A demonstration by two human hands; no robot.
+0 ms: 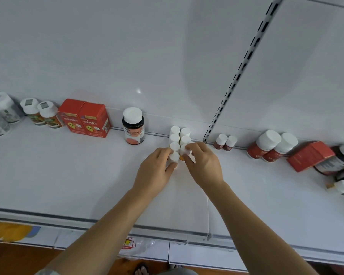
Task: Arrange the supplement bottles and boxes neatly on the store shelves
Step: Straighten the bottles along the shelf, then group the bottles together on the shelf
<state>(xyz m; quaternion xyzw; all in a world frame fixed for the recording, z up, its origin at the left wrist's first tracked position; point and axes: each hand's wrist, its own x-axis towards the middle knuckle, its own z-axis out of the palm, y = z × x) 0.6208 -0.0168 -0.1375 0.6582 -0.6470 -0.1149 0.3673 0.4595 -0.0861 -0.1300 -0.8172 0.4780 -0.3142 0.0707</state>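
White shelf [68, 175]: small white-capped bottles [175, 138], two rows, touching. My left hand [154, 171] pinches the front-left bottle [174, 156]; my right hand [204, 163] grips the front-right bottle [184, 149].

Seven small white-capped bottles [175, 138] stand in two columns, four on the left and three on the right, the nearest ones between the fingers [168, 153] of the two hands; one dark bottle [133, 126] with a white cap stands left of the fingers; two red boxes [84, 118] stand further left, touching; beyond them two small bottles with labelled lids [41, 114]; at the far left edge at least two pale bottles [0, 114], partly cut off; right of the fingers two tiny red bottles [224, 142]; then two larger red bottles [270, 147]; one red box [310, 155] lying tilted; further right several more bottles, too cut off to count.
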